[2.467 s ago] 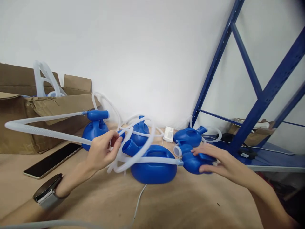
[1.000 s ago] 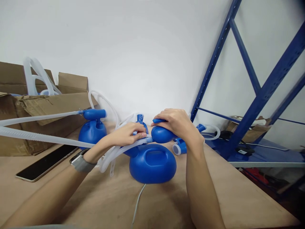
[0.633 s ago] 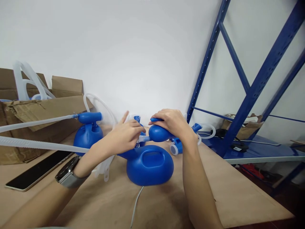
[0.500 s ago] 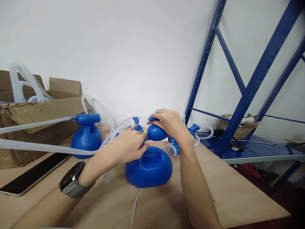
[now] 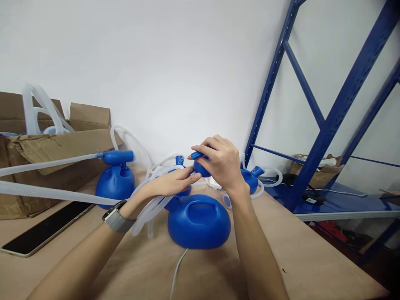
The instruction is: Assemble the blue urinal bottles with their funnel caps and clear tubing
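My right hand is closed around a blue plastic urinal head, a rounded piece held above the table. The fingertips and thumb of my left hand press together at that head's left end; what lies between them is mostly hidden. Just below my hands, a blue urinal bottle with a moulded handle sits on the table, its neck pointing up and left. Coiled translucent hose lies under my left wrist.
Another blue bottle at left carries a blue head with a hose. Beyond are a cardboard box, a dark flat tablet-like slab, a further bottle, a white cable and blue metal shelving.
My left hand has risen and moved slightly right, its fingers now flatter beside the blue head. My right hand has tipped the head and covers more of it. The view has shifted slightly.
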### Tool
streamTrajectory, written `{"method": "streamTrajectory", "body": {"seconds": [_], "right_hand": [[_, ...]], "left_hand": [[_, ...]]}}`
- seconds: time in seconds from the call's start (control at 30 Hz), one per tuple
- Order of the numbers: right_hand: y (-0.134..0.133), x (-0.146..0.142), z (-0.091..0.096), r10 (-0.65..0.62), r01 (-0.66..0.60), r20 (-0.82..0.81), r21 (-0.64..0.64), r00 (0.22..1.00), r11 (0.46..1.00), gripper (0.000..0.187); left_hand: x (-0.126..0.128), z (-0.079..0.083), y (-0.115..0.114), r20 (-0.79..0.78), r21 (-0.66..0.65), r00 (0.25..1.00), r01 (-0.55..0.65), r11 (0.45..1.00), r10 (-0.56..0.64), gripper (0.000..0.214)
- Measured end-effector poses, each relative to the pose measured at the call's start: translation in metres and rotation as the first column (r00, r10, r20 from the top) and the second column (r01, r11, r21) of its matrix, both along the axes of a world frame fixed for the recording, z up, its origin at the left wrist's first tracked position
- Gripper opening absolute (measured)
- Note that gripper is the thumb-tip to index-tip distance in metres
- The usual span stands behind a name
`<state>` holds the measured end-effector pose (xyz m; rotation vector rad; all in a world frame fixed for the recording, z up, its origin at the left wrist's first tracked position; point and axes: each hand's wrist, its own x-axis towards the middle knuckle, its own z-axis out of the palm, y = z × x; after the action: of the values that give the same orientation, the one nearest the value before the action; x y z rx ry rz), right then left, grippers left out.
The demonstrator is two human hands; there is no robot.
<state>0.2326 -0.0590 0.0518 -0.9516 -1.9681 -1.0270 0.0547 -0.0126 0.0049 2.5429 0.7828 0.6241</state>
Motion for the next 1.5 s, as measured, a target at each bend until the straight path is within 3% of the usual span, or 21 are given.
{"method": "streamTrajectory", "body": {"seconds": [0.13, 0.27, 0.4, 0.53, 0.63, 0.67, 0.77, 0.83, 0.9, 0.97, 1.03, 1.23, 1.4, 1.5], "right_hand": [[0.004, 0.001, -0.001, 0.045, -0.047, 0.035, 0.066, 0.998, 0.997, 0.016], [0.007, 0.005, -0.002, 0.047, -0.047, -0.03, 0.002, 0.998, 0.999, 0.02], [0.013, 0.006, -0.006, 0.045, -0.045, -0.079, -0.001, 0.996, 0.999, 0.023], [0.016, 0.002, -0.01, 0.054, -0.055, -0.115, -0.002, 0.992, 0.998, 0.024], [0.01, -0.004, -0.009, 0.033, -0.029, -0.257, 0.02, 0.966, 0.999, 0.022], [0.008, -0.004, -0.007, 0.033, -0.024, -0.328, 0.031, 0.944, 0.999, 0.032], [0.009, 0.002, -0.002, 0.108, -0.108, -0.521, 0.029, 0.847, 0.994, 0.081], [0.019, 0.012, -0.002, 0.206, -0.272, -0.618, -0.014, 0.759, 0.962, 0.096], [0.032, 0.021, -0.004, 0.29, -0.486, -0.71, -0.084, 0.641, 0.87, 0.097], [0.045, 0.023, -0.01, 0.335, -0.665, -0.785, -0.128, 0.521, 0.735, 0.091], [0.054, 0.016, -0.015, 0.343, -0.743, -0.835, -0.111, 0.43, 0.66, 0.085], [0.065, -0.018, -0.026, 0.283, -0.658, -0.929, 0.059, 0.239, 0.751, 0.076], [0.07, -0.023, -0.03, 0.182, -0.706, -0.983, 0.121, 0.012, 0.698, 0.067], [0.067, -0.027, -0.031, 0.191, -0.713, -0.979, 0.179, -0.065, 0.678, 0.066]], "left_hand": [[0.008, -0.011, 0.005, 0.113, 0.112, 0.992, -0.061, 0.992, 0.048, 0.042], [0.015, -0.014, 0.005, 0.171, 0.169, 0.977, -0.157, 0.973, 0.128, 0.039], [0.016, -0.011, 0.001, 0.239, 0.072, 0.953, -0.209, 0.975, 0.187, 0.038], [0.015, -0.005, -0.001, 0.272, -0.044, 0.948, -0.161, 0.986, 0.167, 0.036], [0.011, 0.001, 0.0, 0.3, -0.048, 0.94, -0.153, 0.987, 0.16, 0.036], [0.008, 0.003, 0.0, 0.312, -0.036, 0.935, -0.165, 0.986, 0.168, 0.035], [0.0, 0.007, 0.001, 0.38, -0.026, 0.905, -0.196, 0.98, 0.191, 0.035], [-0.007, 0.009, 0.002, 0.414, -0.039, 0.894, -0.171, 0.984, 0.172, 0.037], [-0.013, 0.012, 0.003, 0.37, -0.068, 0.918, -0.124, 0.99, 0.14, 0.038], [-0.017, 0.014, 0.004, 0.273, -0.081, 0.951, -0.125, 0.989, 0.143, 0.038], [-0.018, 0.015, 0.004, 0.22, -0.035, 0.958, -0.178, 0.983, 0.182, 0.035], [-0.012, 0.011, 0.004, 0.28, 0.043, 0.931, -0.256, 0.966, 0.234, 0.032], [-0.011, 0.007, 0.008, 0.259, 0.147, 0.937, -0.28, 0.949, 0.236, 0.041], [-0.013, 0.005, 0.012, 0.236, 0.168, 0.928, -0.332, 0.928, 0.289, 0.044]]}}
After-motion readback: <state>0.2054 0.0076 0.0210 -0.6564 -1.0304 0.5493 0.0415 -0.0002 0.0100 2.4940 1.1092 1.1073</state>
